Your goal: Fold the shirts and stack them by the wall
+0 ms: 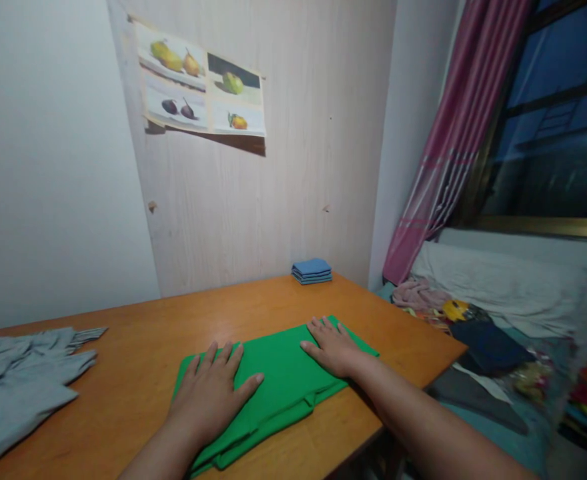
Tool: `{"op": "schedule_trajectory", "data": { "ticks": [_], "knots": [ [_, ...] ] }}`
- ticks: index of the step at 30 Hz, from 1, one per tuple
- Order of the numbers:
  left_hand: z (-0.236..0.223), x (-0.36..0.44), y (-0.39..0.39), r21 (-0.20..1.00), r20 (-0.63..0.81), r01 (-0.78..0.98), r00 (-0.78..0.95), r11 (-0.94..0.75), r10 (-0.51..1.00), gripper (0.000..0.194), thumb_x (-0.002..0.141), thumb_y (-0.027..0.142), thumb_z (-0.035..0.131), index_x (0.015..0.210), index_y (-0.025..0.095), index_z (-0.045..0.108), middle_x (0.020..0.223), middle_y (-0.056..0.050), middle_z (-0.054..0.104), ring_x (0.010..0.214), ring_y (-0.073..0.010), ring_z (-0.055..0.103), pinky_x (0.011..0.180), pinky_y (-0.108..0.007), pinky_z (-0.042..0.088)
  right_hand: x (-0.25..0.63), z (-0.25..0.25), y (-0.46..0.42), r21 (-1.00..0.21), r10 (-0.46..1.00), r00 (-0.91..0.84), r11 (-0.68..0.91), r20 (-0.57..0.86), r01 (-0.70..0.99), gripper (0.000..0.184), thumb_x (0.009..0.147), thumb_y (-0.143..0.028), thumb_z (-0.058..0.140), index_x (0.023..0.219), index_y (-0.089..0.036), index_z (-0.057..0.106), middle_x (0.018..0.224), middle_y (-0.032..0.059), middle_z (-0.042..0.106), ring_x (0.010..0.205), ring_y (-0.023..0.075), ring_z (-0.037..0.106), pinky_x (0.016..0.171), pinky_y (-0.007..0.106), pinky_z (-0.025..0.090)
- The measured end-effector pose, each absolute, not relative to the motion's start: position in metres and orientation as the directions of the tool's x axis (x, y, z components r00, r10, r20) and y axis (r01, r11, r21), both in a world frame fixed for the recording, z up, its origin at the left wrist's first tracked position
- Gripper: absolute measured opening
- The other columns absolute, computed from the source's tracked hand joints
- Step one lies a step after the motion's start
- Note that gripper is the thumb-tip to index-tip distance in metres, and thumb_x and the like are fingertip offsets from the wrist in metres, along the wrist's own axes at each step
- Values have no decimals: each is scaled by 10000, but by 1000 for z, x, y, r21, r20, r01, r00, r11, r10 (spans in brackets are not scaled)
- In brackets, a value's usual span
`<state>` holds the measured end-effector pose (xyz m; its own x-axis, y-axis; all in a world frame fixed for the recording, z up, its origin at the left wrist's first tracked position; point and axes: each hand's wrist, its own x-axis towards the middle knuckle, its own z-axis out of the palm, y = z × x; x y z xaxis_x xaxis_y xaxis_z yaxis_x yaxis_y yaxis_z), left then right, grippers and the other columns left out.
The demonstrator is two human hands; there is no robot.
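A green cloth garment (pixel 278 370), folded into a long flat rectangle, lies on the wooden table in front of me. My left hand (pixel 213 393) rests flat on its left end, fingers spread and thumb pointing right. On the right end lies my right hand (pixel 334 348), palm down with the fingers apart. Neither hand grips the cloth. Its near edge shows several loose layers and a small raised fold between the hands. Whether it is a shirt or another piece cannot be told.
Crumpled grey clothing (pixel 28 373) lies at the table's left. A folded blue cloth stack (pixel 312 271) sits at the far corner of the orange-brown table (pixel 138 347). Beyond the right edge, a seat holds mixed clothes (pixel 488 343). A pink curtain (pixel 438 147) hangs by the window.
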<state>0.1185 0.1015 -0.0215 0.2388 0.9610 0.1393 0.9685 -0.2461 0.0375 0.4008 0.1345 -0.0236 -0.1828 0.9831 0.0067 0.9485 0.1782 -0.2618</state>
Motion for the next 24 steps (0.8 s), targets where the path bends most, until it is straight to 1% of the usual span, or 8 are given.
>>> {"op": "schedule_trajectory", "data": {
  "ticks": [3, 6, 8, 11, 14, 17, 20, 24],
  "knots": [
    [-22, 118, 102, 45, 141, 967, 243, -252, 960, 907, 850, 814, 271, 1516, 212, 397, 1591, -92, 339, 1484, -389, 228, 1175, -603, 179, 409, -29, 137, -277, 984, -172, 176, 38, 945, 817, 940, -702, 287, 1570, -182, 280, 1642, 105, 193, 1514, 327, 117, 1202, 537, 79],
    [-22, 118, 102, 52, 153, 966, 242, -252, 958, 893, 850, 805, 293, 1508, 212, 414, 1582, -94, 357, 1480, -390, 240, 1174, -603, 181, 417, -30, 141, -305, 979, -181, 200, 89, 931, 787, 925, -652, 407, 1525, -143, 385, 1611, 149, 278, 1491, 326, 218, 1199, 476, 164],
    [-22, 117, 102, 57, 161, 965, 244, -256, 956, 888, 851, 802, 301, 1501, 210, 426, 1580, -97, 362, 1477, -392, 246, 1172, -605, 187, 428, -27, 144, -321, 979, -128, 173, 159, 931, 709, 915, -573, 484, 1455, -114, 488, 1552, 182, 391, 1443, 313, 339, 1166, 415, 258],
    [-23, 117, 102, 59, 170, 962, 252, -265, 953, 887, 850, 800, 305, 1497, 206, 432, 1578, -104, 365, 1477, -395, 246, 1170, -607, 188, 453, -23, 148, -355, 974, 60, 22, 218, 935, 548, 891, -485, 547, 1308, -137, 619, 1350, 178, 614, 1254, 299, 563, 1009, 370, 419],
    [-24, 117, 103, 61, 162, 964, 247, -260, 955, 898, 849, 804, 298, 1503, 201, 421, 1580, -108, 360, 1479, -397, 237, 1172, -607, 179, 475, -22, 150, -375, 965, 201, -125, 170, 919, 415, 826, -473, 642, 1103, -167, 688, 1108, 145, 718, 1030, 278, 663, 793, 326, 472],
    [-24, 118, 103, 60, 156, 965, 243, -255, 957, 902, 850, 806, 288, 1511, 204, 406, 1587, -103, 348, 1485, -395, 221, 1175, -602, 173, 486, -24, 152, -408, 963, 260, -208, 75, 889, 358, 728, -452, 757, 942, -179, 663, 940, 93, 721, 878, 233, 662, 637, 274, 423],
    [-23, 120, 103, 62, 155, 965, 241, -253, 958, 900, 851, 804, 285, 1511, 206, 408, 1588, -109, 346, 1485, -398, 217, 1170, -608, 174, 487, -23, 157, -438, 962, 272, -250, -12, 864, 363, 664, -416, 816, 868, -178, 634, 862, 64, 707, 793, 201, 648, 561, 248, 385],
    [-22, 120, 101, 70, 154, 965, 240, -253, 958, 898, 856, 805, 262, 1512, 209, 409, 1587, -111, 349, 1485, -395, 220, 1168, -608, 176, 483, -13, 166, -455, 955, 258, -296, -145, 840, 314, 614, -369, 845, 702, -164, 624, 785, 80, 702, 754, 224, 658, 560, 267, 430]
  ]
}}
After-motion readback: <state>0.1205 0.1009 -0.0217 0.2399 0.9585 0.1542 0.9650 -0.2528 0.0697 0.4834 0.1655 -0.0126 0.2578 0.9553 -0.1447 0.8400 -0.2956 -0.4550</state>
